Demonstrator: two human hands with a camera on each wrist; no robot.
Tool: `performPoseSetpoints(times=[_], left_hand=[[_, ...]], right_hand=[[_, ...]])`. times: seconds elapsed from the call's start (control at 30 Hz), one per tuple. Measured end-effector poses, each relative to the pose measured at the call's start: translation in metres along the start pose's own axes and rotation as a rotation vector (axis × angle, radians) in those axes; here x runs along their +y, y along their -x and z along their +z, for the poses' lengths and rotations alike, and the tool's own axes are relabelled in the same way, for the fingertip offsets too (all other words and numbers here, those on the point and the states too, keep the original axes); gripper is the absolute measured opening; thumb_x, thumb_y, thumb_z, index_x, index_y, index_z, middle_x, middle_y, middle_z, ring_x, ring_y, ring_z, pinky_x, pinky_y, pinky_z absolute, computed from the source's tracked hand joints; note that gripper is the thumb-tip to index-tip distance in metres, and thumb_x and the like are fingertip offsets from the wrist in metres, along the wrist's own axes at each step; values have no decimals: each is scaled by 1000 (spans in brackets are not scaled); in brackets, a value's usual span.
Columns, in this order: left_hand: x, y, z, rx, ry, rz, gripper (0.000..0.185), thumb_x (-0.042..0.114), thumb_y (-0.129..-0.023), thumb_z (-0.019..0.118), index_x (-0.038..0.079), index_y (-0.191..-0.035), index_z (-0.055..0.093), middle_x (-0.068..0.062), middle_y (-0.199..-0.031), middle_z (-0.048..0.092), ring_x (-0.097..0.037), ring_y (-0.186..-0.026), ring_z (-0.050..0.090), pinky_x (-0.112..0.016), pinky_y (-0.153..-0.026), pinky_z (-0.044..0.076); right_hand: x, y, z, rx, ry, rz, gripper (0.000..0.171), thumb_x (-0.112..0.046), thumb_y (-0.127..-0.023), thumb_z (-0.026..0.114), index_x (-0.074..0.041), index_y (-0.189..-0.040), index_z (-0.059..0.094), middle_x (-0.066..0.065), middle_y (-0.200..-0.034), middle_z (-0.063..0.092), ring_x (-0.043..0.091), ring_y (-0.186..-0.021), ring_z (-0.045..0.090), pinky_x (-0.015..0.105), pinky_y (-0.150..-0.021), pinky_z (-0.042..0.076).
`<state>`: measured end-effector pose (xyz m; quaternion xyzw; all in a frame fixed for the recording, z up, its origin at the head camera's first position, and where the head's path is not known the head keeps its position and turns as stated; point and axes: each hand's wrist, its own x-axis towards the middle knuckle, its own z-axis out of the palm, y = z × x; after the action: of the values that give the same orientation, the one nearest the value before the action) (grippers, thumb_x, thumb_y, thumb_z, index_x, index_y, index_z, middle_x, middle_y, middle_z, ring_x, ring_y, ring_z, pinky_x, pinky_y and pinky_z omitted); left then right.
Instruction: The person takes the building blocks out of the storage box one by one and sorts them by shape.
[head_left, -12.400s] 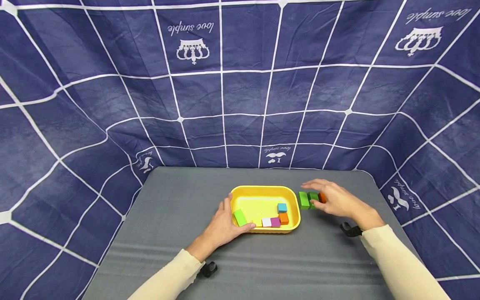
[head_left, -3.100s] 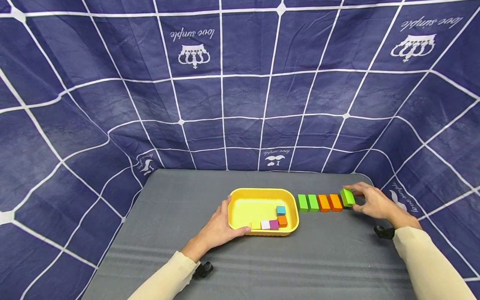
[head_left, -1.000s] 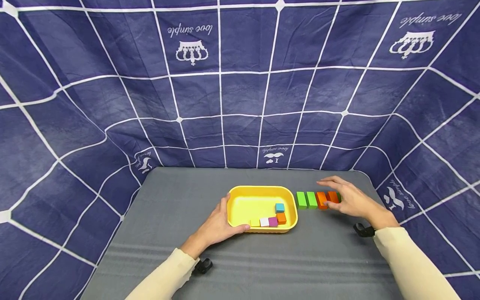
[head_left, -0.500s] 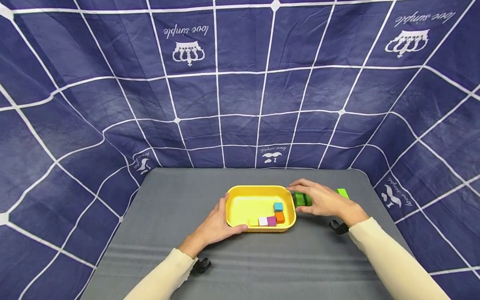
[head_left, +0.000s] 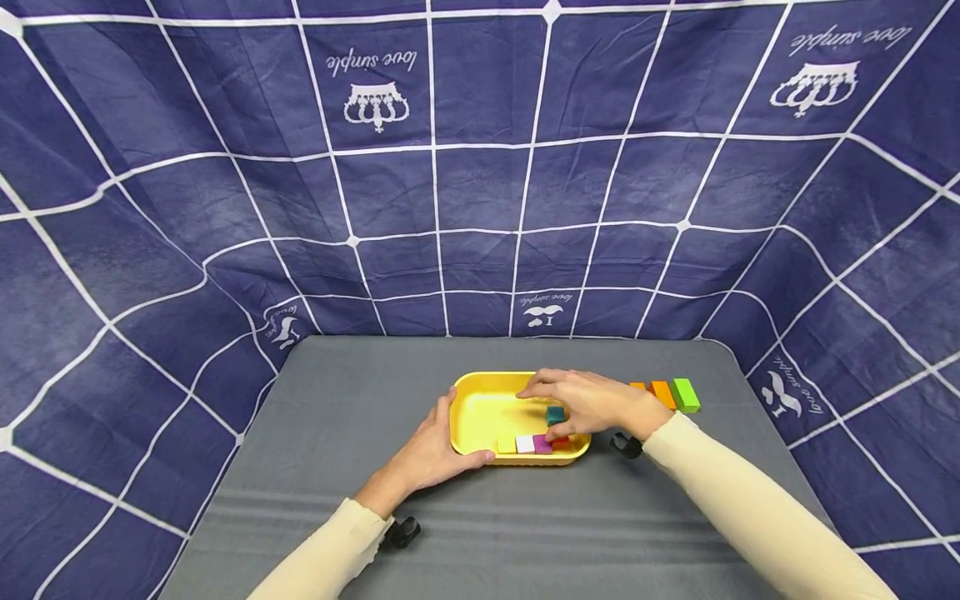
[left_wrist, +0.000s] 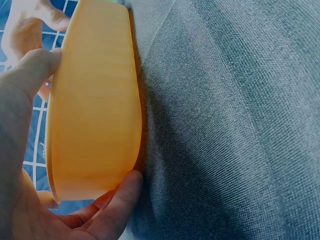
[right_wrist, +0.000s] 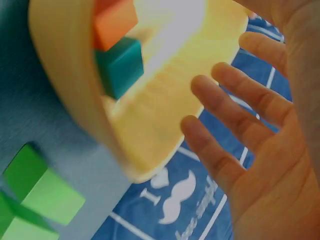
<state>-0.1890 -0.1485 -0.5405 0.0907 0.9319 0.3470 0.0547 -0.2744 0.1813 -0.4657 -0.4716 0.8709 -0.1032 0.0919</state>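
Note:
A yellow tray sits mid-table holding a teal block, a white block, a magenta block and a small yellow one. My left hand grips the tray's near-left corner, thumb on the rim. My right hand hovers over the tray's right end, fingers spread, holding nothing. The right wrist view shows the teal block and an orange block just below the palm.
A row of blocks lies right of the tray on the grey table: orange blocks and a green block at its right end, two more green blocks by the tray wall. Blue checked cloth encloses the table.
My right hand has left the row of blocks and swept left, and is now above the tray's right end. The left hand and the tray have stayed put.

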Motion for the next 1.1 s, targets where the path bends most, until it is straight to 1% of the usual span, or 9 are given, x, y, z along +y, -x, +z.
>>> performPoseSetpoints(times=[0.17, 0.3, 0.43, 0.53, 0.63, 0.73, 0.83, 0.97, 1.1], left_hand=[[-1, 0, 1, 5, 6, 16, 141, 77, -84, 93, 7, -184, 22, -24, -182, 46, -44, -154, 63, -61, -125, 55], [-2, 0, 1, 7, 7, 24, 139, 76, -85, 93, 7, -183, 23, -23, -184, 44, -44, -154, 63, -61, -124, 55], [-3, 0, 1, 3, 14, 26, 138, 76, -85, 93, 7, -182, 24, -20, -187, 39, -44, -157, 61, -61, -126, 54], [-3, 0, 0, -3, 21, 24, 139, 77, -85, 93, 7, -183, 23, -20, -188, 38, -43, -157, 61, -61, -126, 54], [-3, 0, 0, -5, 28, 15, 139, 78, -85, 92, 9, -183, 23, -19, -188, 39, -42, -156, 61, -61, -125, 55], [-3, 1, 0, -2, 34, 6, 139, 77, -84, 93, 9, -183, 23, -19, -187, 40, -42, -155, 62, -61, -125, 55], [-3, 2, 1, 1, 34, 7, 140, 77, -84, 93, 9, -183, 23, -21, -185, 43, -42, -153, 63, -61, -124, 56], [-4, 1, 2, 5, 34, 14, 140, 78, -84, 93, 9, -183, 23, -22, -183, 46, -41, -152, 64, -61, -124, 56], [-5, 0, 3, 10, 35, 21, 139, 78, -84, 93, 9, -183, 25, -20, -184, 45, -40, -151, 64, -60, -125, 56]], right_hand=[[-7, -19, 5, -110, 20, -18, 78, -39, -96, 100, -22, -164, 68, -1, -155, 67, 18, -135, 69, 45, -119, 61], [-9, -29, 10, -183, 41, -34, 80, -35, -92, 103, -25, -163, 69, -1, -147, 71, 15, -127, 70, 38, -117, 60], [-10, -37, 15, -232, 45, -46, 74, -29, -91, 103, -25, -159, 73, 0, -137, 75, 16, -115, 71, 32, -107, 61], [-11, -43, 18, -253, 33, -51, 66, -28, -92, 102, -23, -154, 77, 0, -132, 78, 15, -109, 71, 29, -102, 61], [-12, -49, 19, -249, 15, -55, 57, -30, -96, 100, -20, -149, 80, 1, -126, 80, 13, -107, 72, 27, -101, 61], [-11, -53, 20, -213, 13, -62, 46, -26, -102, 95, -15, -144, 81, 3, -118, 80, 12, -101, 70, 26, -96, 61], [-9, -55, 20, -178, 36, -56, 39, -22, -104, 92, -11, -140, 82, 3, -112, 78, 9, -97, 66, 24, -92, 60], [-7, -56, 21, -167, 63, -39, 38, -19, -100, 93, -11, -136, 82, 2, -108, 77, 6, -92, 62, 22, -88, 58], [-5, -55, 21, -161, 64, -35, 34, -16, -98, 95, -10, -129, 83, 2, -104, 78, 6, -89, 60, 22, -85, 55]])
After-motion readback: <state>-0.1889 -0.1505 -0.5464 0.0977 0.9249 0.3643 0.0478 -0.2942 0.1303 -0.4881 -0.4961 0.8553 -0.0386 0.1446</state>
